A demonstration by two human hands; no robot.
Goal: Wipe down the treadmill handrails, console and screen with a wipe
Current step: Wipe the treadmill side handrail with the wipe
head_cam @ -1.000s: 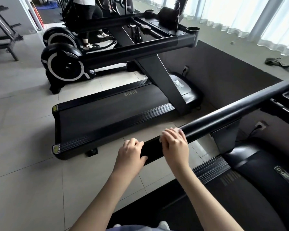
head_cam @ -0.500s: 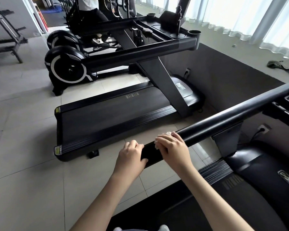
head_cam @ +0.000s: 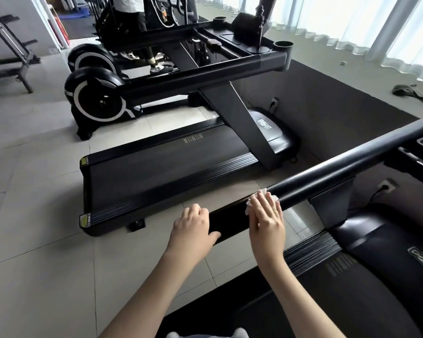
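A black handrail [head_cam: 332, 173] of the treadmill I stand on runs from the lower middle up to the right edge. My left hand [head_cam: 192, 226] grips the rail's near end, fingers curled over the top. My right hand [head_cam: 266, 215] lies flat on the rail just beyond it, pressing a white wipe [head_cam: 263, 194] against the rail; only the wipe's crumpled edges show past the fingers. The console is mostly out of view at the right edge; I cannot see the screen.
A second treadmill [head_cam: 166, 172] stands parallel on the left, its handrail and console tray [head_cam: 230, 62] raised. Elliptical machines [head_cam: 95, 98] sit behind it, with a person's legs [head_cam: 147, 54] there. Wall sockets [head_cam: 386, 187] and a curtained window lie to the right.
My right hand has flattened out and slid a little up the rail, so the wipe now shows at my fingertips. My left hand has kept its grip on the rail's end.
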